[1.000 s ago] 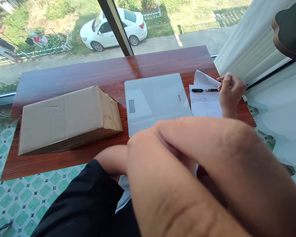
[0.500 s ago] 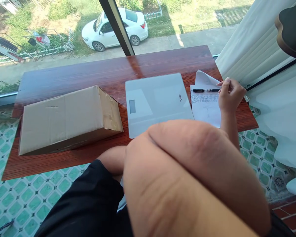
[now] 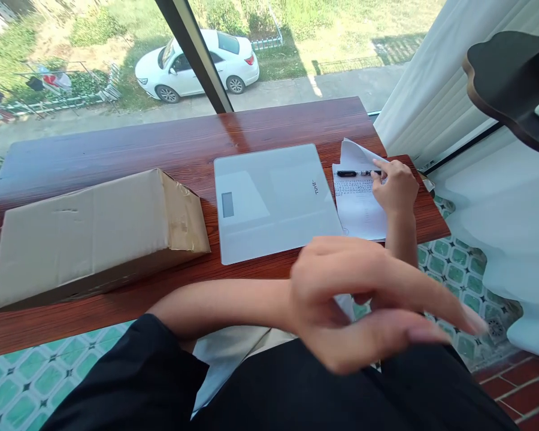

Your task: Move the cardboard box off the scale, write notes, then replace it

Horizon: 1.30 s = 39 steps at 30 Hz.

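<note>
My left hand (image 3: 354, 299) is raised close to the camera, in front of the desk's near edge. Its thumb and index finger stretch to the right with a gap between them, and nothing shows in them. At the right end of the desk, my right hand (image 3: 397, 185) rests on sheets of paper (image 3: 362, 212) covered in rows of small characters. Its thumb and index finger close around the right end of a black pen (image 3: 348, 173) lying flat across the page. The top sheet's upper corner is lifted. Left of the paper lies a flat glass scale (image 3: 273, 203) with a small display.
A closed cardboard box (image 3: 94, 230) occupies the left of the wooden desk (image 3: 130, 140). Behind the desk is a window, with a white car (image 3: 197, 63) outside. A white curtain (image 3: 435, 78) hangs on the right, near a dark scalloped object (image 3: 503, 78).
My left hand has come down from right in front of the camera, uncovering the lap and scale. My right hand's fingers have shifted onto the pen's end. The view has tilted slightly.
</note>
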{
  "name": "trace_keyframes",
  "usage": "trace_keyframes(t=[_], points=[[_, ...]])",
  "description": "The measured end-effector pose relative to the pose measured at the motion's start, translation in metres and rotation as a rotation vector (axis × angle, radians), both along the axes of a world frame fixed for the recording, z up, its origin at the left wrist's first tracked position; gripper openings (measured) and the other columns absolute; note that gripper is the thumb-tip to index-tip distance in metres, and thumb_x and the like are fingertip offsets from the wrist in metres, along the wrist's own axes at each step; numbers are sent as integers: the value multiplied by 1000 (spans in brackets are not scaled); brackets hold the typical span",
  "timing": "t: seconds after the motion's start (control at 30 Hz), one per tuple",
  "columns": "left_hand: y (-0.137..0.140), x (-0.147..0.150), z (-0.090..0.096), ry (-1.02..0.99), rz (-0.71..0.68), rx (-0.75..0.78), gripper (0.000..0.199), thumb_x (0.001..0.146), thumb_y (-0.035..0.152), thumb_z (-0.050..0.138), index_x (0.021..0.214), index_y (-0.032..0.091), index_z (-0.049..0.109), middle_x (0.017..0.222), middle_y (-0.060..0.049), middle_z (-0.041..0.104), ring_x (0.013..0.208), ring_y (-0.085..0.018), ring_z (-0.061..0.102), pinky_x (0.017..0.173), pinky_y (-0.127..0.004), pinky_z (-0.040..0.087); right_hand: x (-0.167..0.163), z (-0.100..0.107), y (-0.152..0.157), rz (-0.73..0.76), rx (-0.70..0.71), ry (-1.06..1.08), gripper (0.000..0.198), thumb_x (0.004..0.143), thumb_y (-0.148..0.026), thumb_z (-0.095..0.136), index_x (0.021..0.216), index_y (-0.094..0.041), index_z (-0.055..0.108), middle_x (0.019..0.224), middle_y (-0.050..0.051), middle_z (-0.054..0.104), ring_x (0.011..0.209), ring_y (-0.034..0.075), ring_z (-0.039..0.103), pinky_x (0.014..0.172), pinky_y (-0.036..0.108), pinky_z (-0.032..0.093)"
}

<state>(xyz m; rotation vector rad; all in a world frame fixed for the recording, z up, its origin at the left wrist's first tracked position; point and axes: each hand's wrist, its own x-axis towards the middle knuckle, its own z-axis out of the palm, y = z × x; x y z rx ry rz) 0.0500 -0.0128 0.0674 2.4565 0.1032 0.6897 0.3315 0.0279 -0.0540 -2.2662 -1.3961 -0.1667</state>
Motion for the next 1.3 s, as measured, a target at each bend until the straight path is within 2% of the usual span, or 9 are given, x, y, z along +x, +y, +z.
trace_keyframes(t=[0.07,0.2,0.33,0.53,0.73,0.93,1.07,1.17,1.3], points=[[-1,27,-28,-191,-103,67,34,104,32,36,98,25,69,68,3,64,59,-9,55,58,-26,46,2,-4,0,2,-78,-8,38,91,-22,68,129,-21,72,109,13,66,104,27,53,71,34,33],[10,49,-81,-62,-121,653,21,97,15,48,109,14,66,81,-5,69,79,-15,61,62,-29,44,4,-8,0,47,-109,-18,30,93,-28,69,122,-21,74,111,12,63,108,29,53,76,36,40],[9,48,-111,32,57,892,30,99,19,46,123,12,62,127,-14,68,116,-23,62,96,-37,49,5,-8,1,63,-100,-61,16,92,-25,71,106,-20,76,100,10,63,101,28,54,77,37,41],[-11,47,-132,148,65,839,41,99,27,48,135,10,56,139,-22,62,127,-30,61,108,-46,47,-3,8,-1,85,-136,-215,20,103,-25,49,105,-16,67,105,13,64,102,29,54,84,41,40],[-16,49,-143,139,120,824,43,99,27,46,140,15,51,142,-22,60,122,-31,65,99,-46,53,-16,29,-11,177,186,-160,27,106,-40,38,108,-18,53,98,12,61,91,23,59,80,36,45],[-15,49,-142,123,148,841,38,101,27,41,135,17,55,138,-17,64,122,-30,65,99,-43,52,-16,6,-7,268,416,150,36,91,-45,51,69,-23,34,58,-4,35,53,12,37,58,29,35],[-15,50,-142,109,155,850,36,101,26,40,132,17,56,136,-18,65,121,-29,66,98,-43,51,-17,-5,-8,448,325,662,26,96,-40,40,80,-21,48,61,-2,53,52,13,49,51,27,39],[-14,50,-141,113,149,838,37,100,26,41,132,15,56,135,-18,66,120,-29,66,98,-43,51,-21,-5,-9,492,255,960,39,99,-51,41,101,-18,61,69,2,64,56,16,59,47,26,43],[-14,50,-141,121,152,840,38,101,27,40,134,15,55,136,-20,65,119,-28,66,97,-42,51,-27,-5,-8,398,154,881,48,94,-59,56,81,-14,69,60,4,63,49,14,59,46,24,46]])
